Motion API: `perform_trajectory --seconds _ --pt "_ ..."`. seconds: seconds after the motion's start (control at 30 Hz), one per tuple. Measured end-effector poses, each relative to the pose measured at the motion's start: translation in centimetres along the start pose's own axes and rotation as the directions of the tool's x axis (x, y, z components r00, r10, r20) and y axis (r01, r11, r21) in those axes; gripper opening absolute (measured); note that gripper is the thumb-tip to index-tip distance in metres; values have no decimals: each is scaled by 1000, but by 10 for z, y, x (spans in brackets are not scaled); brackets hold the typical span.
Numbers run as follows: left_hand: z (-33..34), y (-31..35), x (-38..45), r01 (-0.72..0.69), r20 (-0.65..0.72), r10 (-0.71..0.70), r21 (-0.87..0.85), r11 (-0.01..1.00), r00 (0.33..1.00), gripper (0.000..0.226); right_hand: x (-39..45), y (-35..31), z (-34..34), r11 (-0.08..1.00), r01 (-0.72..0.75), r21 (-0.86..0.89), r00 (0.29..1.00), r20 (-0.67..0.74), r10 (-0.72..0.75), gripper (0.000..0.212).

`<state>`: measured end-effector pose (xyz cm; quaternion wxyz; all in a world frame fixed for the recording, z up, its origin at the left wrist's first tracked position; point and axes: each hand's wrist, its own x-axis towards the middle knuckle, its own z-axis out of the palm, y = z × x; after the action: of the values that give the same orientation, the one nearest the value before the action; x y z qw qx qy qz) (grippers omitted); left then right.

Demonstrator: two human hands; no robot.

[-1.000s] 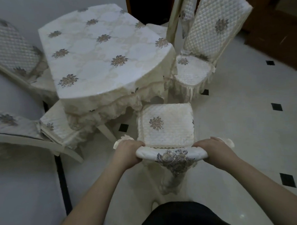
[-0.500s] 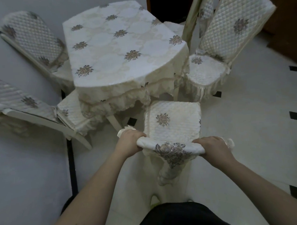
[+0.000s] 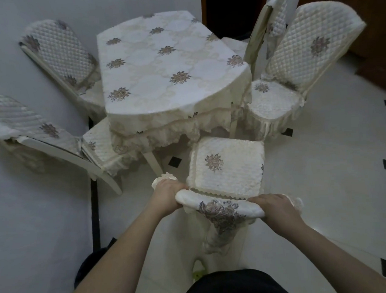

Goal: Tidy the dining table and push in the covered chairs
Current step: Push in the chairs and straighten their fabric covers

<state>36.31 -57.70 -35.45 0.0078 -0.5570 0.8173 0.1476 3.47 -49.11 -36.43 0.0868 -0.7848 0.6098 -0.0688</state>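
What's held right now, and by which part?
Both hands, left and right, grip the near covered chair by the top rail of its backrest, one at each end.

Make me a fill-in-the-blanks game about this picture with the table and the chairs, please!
1. Both hands grip the top of the nearest ____.
2. The left hand and the right hand hold it at opposite ____.
3. The cloth on the table has a pattern of ____.
4. The seat cushion of the held chair has ____ flower on it.

Missing words: chair; ends; flowers; one
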Motion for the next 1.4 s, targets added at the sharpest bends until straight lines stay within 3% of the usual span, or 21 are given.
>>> perform_trajectory --seconds 0.23,0.5,0.83,1.1,1.3,1.4 --pt "13 1 -8 44 -36 -47 -86 995 998 12 6 12 4 999 43 11 999 32 -44 34" --pt "23 -1 -26 125 -139 -145 -141 982 980 13 36 18 -5 993 116 16 989 85 -117 42" --pt "18 11 -33 265 -166 -289 -154 952 943 16 93 14 -36 977 208 -45 966 165 -198 19" --pt "9 18 -19 352 -146 -373 -151 924 916 18 138 21 -38 969 223 -103 962 187 -201 32" --pt "-4 21 1 371 -112 -385 -126 920 916 21 164 26 -33 989 110 -100 985 147 -95 41" --pt "-6 25 11 380 -102 -389 -103 919 915 26 170 34 -33 995 77 -69 989 135 -67 36"
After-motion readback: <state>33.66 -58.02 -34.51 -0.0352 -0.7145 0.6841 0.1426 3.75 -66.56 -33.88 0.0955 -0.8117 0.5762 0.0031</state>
